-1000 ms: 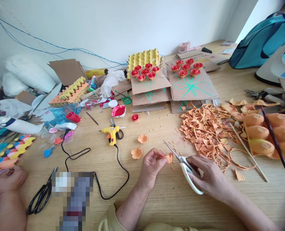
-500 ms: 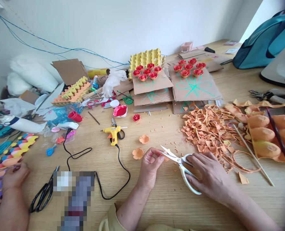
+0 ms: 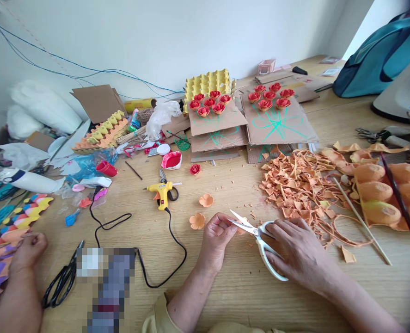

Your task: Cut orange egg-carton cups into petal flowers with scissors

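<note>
My right hand [image 3: 300, 252] grips the white-handled scissors [image 3: 271, 259] with fingers in the loops; the blades are parted and point left. Pinched in the fingertips of my left hand [image 3: 218, 236] is a small orange egg-carton piece [image 3: 241, 227], mostly hidden behind the blades and fingers. Two cut orange petal cups lie just left of that hand, an upper cup [image 3: 206, 200] and a lower cup [image 3: 197, 221]. Farther back sits a red painted flower [image 3: 195, 169]. A heap of orange carton scraps [image 3: 291, 185] spreads beyond my right hand.
A yellow glue gun [image 3: 161, 192] with a black cord lies left of centre. Cardboard sheets [image 3: 281, 127] carrying red flowers stand at the back. Orange egg cartons [image 3: 378, 192] and a stick [image 3: 360, 219] are at right. A co-worker's hand [image 3: 29, 252] rests on painted cartons at far left.
My hands stay in nearly the same place, with the scissors still at the orange piece. The co-worker's hand has shifted slightly right. The whole view has moved a little.
</note>
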Tool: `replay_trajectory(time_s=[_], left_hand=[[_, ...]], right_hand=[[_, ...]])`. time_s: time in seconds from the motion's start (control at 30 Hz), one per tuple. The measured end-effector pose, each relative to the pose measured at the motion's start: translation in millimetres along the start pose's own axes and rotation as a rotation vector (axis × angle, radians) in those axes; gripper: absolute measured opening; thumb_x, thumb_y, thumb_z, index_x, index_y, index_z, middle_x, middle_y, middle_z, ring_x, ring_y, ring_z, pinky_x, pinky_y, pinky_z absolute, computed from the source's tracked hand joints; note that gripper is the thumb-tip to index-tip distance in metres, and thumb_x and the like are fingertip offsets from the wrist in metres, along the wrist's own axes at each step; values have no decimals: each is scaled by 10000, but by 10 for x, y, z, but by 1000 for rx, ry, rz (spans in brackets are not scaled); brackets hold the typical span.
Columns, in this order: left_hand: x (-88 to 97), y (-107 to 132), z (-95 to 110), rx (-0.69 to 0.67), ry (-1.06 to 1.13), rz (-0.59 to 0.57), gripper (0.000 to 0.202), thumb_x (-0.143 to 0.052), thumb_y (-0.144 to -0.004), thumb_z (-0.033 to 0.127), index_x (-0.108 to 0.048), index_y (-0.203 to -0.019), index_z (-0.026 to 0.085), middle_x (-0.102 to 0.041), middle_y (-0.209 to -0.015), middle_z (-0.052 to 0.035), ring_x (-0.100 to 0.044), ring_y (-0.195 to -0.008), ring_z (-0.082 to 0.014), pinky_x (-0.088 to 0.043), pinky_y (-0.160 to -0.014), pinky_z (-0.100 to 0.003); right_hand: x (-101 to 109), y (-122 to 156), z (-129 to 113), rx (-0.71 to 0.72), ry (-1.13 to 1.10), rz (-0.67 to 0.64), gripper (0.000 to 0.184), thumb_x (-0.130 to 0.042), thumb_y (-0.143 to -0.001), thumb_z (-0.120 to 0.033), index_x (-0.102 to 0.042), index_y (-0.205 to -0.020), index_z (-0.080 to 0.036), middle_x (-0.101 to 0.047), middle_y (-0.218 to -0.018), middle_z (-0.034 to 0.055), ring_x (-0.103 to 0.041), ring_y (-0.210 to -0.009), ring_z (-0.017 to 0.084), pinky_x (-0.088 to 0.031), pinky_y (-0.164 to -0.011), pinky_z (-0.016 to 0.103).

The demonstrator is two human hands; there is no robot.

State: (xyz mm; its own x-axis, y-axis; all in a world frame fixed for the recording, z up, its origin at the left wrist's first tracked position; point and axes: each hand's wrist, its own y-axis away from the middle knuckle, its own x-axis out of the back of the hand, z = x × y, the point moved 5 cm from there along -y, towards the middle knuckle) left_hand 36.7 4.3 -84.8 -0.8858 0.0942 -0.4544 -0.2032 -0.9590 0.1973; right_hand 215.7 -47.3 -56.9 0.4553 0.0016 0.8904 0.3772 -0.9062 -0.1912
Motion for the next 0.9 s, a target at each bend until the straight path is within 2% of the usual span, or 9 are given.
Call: replay_trajectory(time_s=[0.23,0.57,0.9], left_hand=[[-82,16,13,11,11,-80,177,-816,-746,236,-660,-801,173,-732,-750,7,-654,-704,-121,-501,-773,-277],[-99,48,-7,44,-27,-98,225,-830,-730,278,-641,-786,171,-723,-755,-2,-672,-711,-148,-518,-792,-318],[-118,56,37,46,-32,-129,216,-826,-738,280,-646,-787,170,-726,-767,-7,-672,-718,-146,-522,-797,-317]], right_hand=[[12,-2,-14,4,-8,-1,175,-606,-908,-342,-551,-1010,-210,-641,-887,43,-600,-792,242,-341,-825,410],[1,2,-32,25,-34,0,279,-594,-910,-444,-557,-1034,-197,-651,-928,74,-605,-816,249,-350,-877,438],[14,12,-55,65,-61,-4,276,-595,-917,-454,-519,-1011,-206,-629,-916,69,-577,-810,253,-335,-887,460]])
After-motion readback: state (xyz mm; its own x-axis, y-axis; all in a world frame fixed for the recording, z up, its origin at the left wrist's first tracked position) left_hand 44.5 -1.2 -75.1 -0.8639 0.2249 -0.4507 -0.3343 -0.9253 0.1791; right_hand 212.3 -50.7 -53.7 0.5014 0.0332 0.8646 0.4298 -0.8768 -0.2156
